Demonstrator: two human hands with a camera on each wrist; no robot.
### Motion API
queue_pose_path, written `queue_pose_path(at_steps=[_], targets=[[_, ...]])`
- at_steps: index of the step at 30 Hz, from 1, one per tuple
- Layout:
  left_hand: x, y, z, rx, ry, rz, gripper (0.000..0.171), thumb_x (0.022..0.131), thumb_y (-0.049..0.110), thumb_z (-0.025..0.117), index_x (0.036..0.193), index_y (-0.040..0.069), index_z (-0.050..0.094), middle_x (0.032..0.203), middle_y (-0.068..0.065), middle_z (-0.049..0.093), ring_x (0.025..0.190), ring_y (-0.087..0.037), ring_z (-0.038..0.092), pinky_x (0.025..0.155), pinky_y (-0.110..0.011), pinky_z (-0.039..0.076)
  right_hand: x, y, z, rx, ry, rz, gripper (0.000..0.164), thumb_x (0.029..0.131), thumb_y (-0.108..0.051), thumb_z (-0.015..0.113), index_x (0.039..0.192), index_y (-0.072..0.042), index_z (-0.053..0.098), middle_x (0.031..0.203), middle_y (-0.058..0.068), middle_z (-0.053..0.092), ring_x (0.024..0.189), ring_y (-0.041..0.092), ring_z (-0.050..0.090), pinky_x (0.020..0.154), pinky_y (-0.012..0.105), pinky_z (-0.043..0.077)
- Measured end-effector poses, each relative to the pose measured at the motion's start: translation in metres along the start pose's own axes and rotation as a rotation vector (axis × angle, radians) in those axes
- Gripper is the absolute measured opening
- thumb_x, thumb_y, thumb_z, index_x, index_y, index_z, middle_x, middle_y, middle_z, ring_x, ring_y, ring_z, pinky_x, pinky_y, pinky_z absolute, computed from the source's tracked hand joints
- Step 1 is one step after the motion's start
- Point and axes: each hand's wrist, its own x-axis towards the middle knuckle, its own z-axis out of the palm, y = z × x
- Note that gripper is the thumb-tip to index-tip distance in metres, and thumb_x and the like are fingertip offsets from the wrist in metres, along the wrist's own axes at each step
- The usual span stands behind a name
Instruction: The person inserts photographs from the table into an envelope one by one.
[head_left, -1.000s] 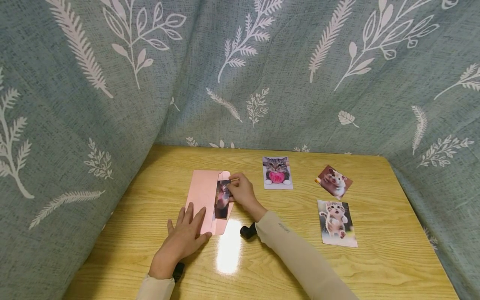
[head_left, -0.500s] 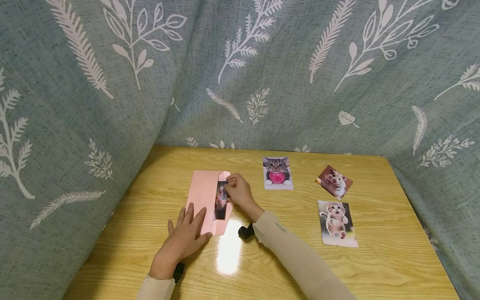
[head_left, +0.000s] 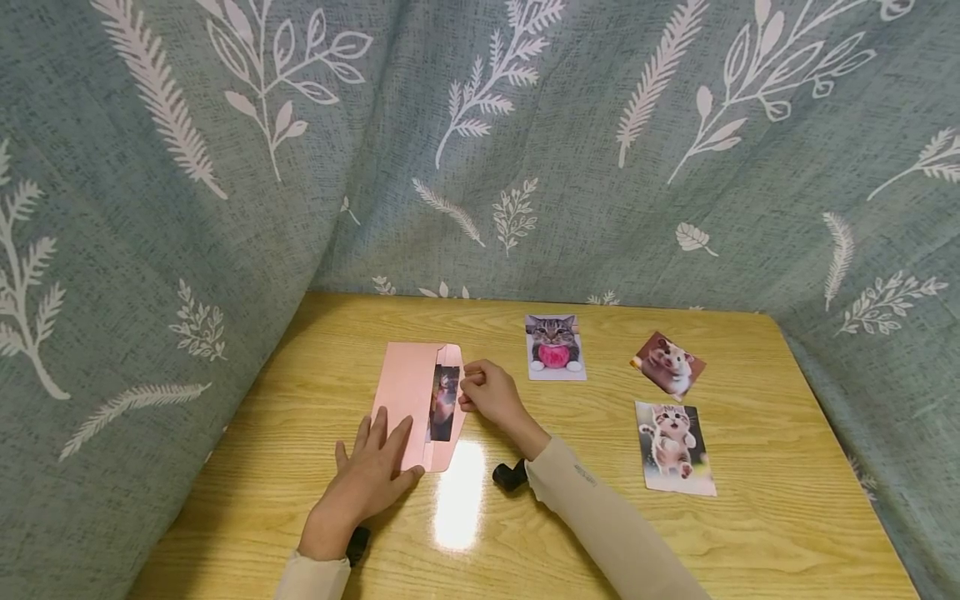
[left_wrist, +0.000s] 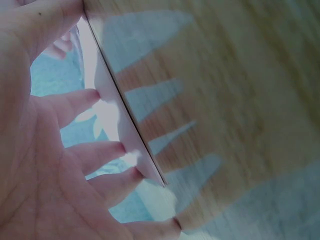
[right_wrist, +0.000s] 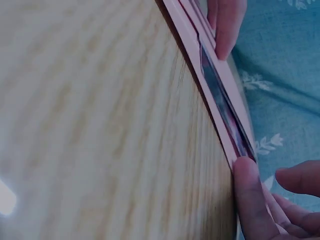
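A pink envelope (head_left: pixel 405 375) lies on the table with its flap on the right side. A dark photo (head_left: pixel 446 404) sits in its mouth, a narrow strip showing and the rest hidden inside. My left hand (head_left: pixel 369 468) rests on the envelope's lower left part, fingers spread. In the left wrist view those fingers (left_wrist: pixel 107 150) lie along the envelope's edge. At the right edge of the flap is my right hand (head_left: pixel 495 396), fingers bent. In the right wrist view one fingertip (right_wrist: pixel 246 170) touches the flap, while another finger stands apart above it.
To the right lie three loose photos: a cat with a pink ball (head_left: pixel 554 354), a hamster (head_left: pixel 667 364) and a leaping kitten (head_left: pixel 675 446). Grey-green patterned fabric (head_left: pixel 570 167) hangs around the back and sides of the wooden table (head_left: pixel 750 533).
My right hand has let go of the photo and drawn back right to the flap's edge. The photo went slightly further into the envelope. The left hand has stayed put.
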Motion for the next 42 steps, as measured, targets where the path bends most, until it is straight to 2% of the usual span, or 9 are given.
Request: queue_pose_path(at_steps=[11,17,24,35,42], targets=[[0.001,-0.001,0.0,0.003,0.001,-0.006,0.077,0.096,0.047,0.064,0.159,0.016,0.031,0.162,-0.027,0.009,0.147,-0.05,0.005,0.101,-0.083,0.005,-0.015,-0.003,0.002,0.111,-0.078,0.072,0.034,0.099,0.004,0.057,0.131,0.012,0.05,0.105,0.027,0.066,0.079,0.031,0.073,0.07,0.036,0.06],[0.001,-0.001,-0.001,0.002,-0.002,-0.008,0.077,0.096,0.047,0.063,0.159,0.016,0.03,0.163,-0.027,0.008,0.147,-0.05,0.005,0.101,-0.083,0.005,-0.016,-0.005,0.004,0.118,-0.085,0.061,0.034,0.1,0.003,0.056,0.132,0.012,0.05,0.107,0.029,0.065,0.083,0.035,0.072,0.073,0.039,0.06],[0.0,0.0,-0.001,0.001,0.005,-0.003,0.077,0.096,0.046,0.064,0.159,0.016,0.031,0.163,-0.027,0.009,0.147,-0.05,0.005,0.101,-0.083,0.005,-0.017,-0.005,0.007,0.162,-0.11,0.021,0.031,0.1,0.005,0.053,0.13,0.013,0.048,0.103,0.025,0.066,0.077,0.028,0.073,0.071,0.036,0.06],[0.0,0.001,-0.001,0.005,0.01,0.003,0.076,0.096,0.047,0.063,0.159,0.016,0.032,0.163,-0.027,0.01,0.147,-0.05,0.006,0.1,-0.083,0.006,-0.012,-0.002,0.016,0.185,-0.127,0.053,0.034,0.101,0.004,0.052,0.134,0.01,0.047,0.115,0.032,0.062,0.089,0.04,0.071,0.078,0.042,0.059],[0.001,0.002,-0.001,0.001,0.0,0.001,0.076,0.096,0.046,0.064,0.158,0.016,0.032,0.162,-0.028,0.01,0.147,-0.05,0.006,0.1,-0.083,0.006,-0.012,-0.003,0.022,0.196,-0.109,0.058,0.031,0.1,0.006,0.053,0.13,0.011,0.05,0.113,0.03,0.064,0.084,0.033,0.072,0.074,0.039,0.06]])
